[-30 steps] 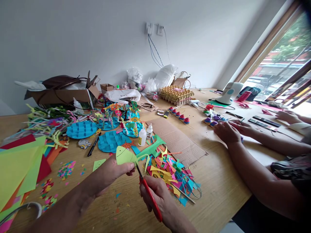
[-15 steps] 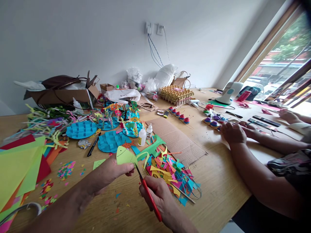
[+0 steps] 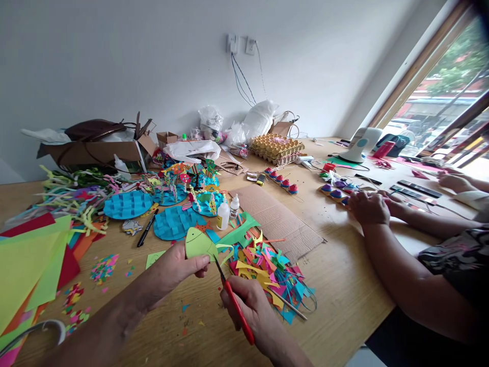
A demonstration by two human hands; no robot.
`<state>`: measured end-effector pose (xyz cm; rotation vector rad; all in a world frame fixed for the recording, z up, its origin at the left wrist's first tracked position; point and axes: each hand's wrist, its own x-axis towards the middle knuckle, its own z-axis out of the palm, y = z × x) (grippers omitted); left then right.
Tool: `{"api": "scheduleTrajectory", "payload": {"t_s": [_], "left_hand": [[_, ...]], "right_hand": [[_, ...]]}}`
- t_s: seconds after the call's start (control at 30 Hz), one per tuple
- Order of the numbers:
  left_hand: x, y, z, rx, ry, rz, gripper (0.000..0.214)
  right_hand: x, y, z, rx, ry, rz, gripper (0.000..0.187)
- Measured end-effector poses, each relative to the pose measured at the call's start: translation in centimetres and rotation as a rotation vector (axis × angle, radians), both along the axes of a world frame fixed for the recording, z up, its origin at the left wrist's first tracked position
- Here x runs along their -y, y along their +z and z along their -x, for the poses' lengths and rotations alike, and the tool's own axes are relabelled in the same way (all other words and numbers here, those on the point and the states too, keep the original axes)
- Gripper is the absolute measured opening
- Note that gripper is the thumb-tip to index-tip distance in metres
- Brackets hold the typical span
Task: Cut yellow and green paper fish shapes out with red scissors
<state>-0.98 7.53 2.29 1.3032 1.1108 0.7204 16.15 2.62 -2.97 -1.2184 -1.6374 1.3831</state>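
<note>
My left hand [image 3: 179, 266] pinches a light green paper fish [image 3: 199, 244] above the wooden table [image 3: 344, 285]. My right hand [image 3: 248, 308] is closed on red-handled scissors [image 3: 234, 300], whose blades reach up to the fish's rear edge. A thin green strip curls off the fish beside the blades. Just beyond both hands lies a heap of coloured paper scraps [image 3: 267, 272].
Blue woven paper discs [image 3: 173, 223], two glue bottles [image 3: 223, 215], a black marker [image 3: 147, 230], a cardboard sheet [image 3: 277, 221] and coloured paper sheets [image 3: 30, 260] lie around. Another person's hands [image 3: 369, 208] rest on the table at right. Egg trays [image 3: 275, 148] and boxes stand by the wall.
The green fish has turned slightly in my left hand and the trimmed strip curls lower. The other person's hands drew a little to the right.
</note>
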Motion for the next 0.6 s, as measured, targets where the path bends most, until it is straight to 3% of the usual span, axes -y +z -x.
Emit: {"api": "scheduleTrajectory", "payload": {"t_s": [0.23,0.6], "left_hand": [[-0.1,1.3,-0.1,-0.028,-0.065,-0.023,0.013],[0.1,1.4,0.4,-0.049,-0.117,0.02,0.012]], "right_hand": [[0.2,-0.3,-0.3,-0.057,0.037,0.04,0.028],[0.2,0.1,-0.6,-0.015,0.086,0.046,0.037]]}}
